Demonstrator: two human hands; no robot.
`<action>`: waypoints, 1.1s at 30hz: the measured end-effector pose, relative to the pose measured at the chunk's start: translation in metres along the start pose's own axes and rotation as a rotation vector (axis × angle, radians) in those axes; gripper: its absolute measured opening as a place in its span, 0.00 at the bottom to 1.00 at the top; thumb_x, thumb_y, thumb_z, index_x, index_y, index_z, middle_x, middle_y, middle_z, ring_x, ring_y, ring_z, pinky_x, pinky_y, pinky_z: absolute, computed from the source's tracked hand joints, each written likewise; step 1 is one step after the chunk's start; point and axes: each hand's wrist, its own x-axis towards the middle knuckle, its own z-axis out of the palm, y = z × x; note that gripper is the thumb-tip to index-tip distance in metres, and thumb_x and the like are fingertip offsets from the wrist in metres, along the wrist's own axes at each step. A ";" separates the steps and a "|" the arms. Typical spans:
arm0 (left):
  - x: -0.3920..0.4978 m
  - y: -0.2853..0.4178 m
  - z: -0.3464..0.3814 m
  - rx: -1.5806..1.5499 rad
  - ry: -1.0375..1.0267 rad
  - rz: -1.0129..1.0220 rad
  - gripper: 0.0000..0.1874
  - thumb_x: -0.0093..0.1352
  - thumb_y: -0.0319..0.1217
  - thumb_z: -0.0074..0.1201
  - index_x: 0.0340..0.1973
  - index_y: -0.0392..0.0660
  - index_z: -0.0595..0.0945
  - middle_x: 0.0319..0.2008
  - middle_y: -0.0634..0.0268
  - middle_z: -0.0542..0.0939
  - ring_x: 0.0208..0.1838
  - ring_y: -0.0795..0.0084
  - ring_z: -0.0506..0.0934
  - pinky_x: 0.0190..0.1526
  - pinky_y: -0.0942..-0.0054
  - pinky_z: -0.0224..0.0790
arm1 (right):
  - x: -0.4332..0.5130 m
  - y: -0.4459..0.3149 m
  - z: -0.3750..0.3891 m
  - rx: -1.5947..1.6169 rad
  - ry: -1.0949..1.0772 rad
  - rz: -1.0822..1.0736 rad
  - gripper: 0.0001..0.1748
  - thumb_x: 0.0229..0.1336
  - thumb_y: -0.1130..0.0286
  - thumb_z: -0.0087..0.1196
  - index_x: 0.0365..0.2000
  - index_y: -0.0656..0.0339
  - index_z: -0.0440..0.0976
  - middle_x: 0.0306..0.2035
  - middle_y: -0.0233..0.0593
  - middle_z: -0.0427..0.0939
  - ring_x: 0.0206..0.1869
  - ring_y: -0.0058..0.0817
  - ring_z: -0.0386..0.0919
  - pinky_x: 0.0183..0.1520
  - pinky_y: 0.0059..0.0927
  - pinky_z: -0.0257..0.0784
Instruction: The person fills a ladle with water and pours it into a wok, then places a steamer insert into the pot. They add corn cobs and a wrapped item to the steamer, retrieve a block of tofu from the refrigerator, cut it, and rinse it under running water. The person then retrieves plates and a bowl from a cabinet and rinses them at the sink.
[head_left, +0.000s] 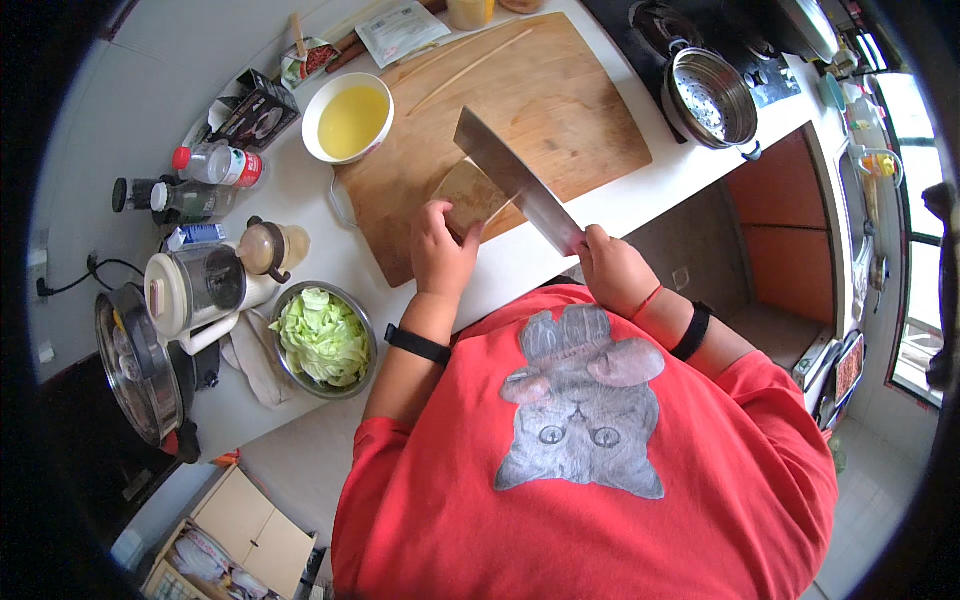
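Note:
Near the front edge of a wooden cutting board (585, 142) lies a flat, pale brown slab of food (471, 193), its exact kind unclear. My left hand (444, 251) steadies its near left side between thumb and fingers. The handle of a broad steel cleaver (517, 180) is in my right hand (613, 266), which hides most of it. The blade slants up and left along the slab's right side; whether it touches the slab cannot be told. A wooden chopstick-like stick (469, 71) lies farther back on the board.
Left of the board stand a white bowl of yellow liquid (351, 124) and a metal bowl of torn cabbage leaves (322, 337). Plastic bottles (236, 166) and a blender-like appliance (202, 289) are farther left. A steamer pot (709, 97) stands at the back right by the stove.

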 end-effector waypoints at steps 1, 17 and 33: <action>0.000 -0.001 0.000 0.003 0.010 0.022 0.25 0.57 0.34 0.67 0.44 0.41 0.70 0.44 0.50 0.75 0.47 0.47 0.73 0.49 0.56 0.66 | 0.001 -0.005 0.001 -0.020 -0.029 0.028 0.12 0.66 0.66 0.42 0.38 0.67 0.64 0.27 0.61 0.78 0.33 0.59 0.77 0.37 0.53 0.72; 0.004 -0.001 0.002 -0.046 0.016 0.012 0.26 0.55 0.32 0.68 0.43 0.42 0.69 0.44 0.51 0.76 0.48 0.47 0.73 0.50 0.56 0.66 | 0.038 -0.028 0.010 -0.159 -0.284 0.101 0.16 0.62 0.76 0.38 0.50 0.68 0.61 0.35 0.59 0.78 0.41 0.56 0.78 0.43 0.49 0.73; 0.001 0.005 0.000 0.019 -0.014 0.006 0.25 0.58 0.33 0.66 0.45 0.41 0.69 0.47 0.51 0.75 0.51 0.48 0.73 0.54 0.56 0.65 | 0.069 0.017 0.022 0.053 -0.124 0.020 0.14 0.65 0.62 0.42 0.43 0.62 0.66 0.36 0.61 0.79 0.42 0.58 0.77 0.46 0.51 0.71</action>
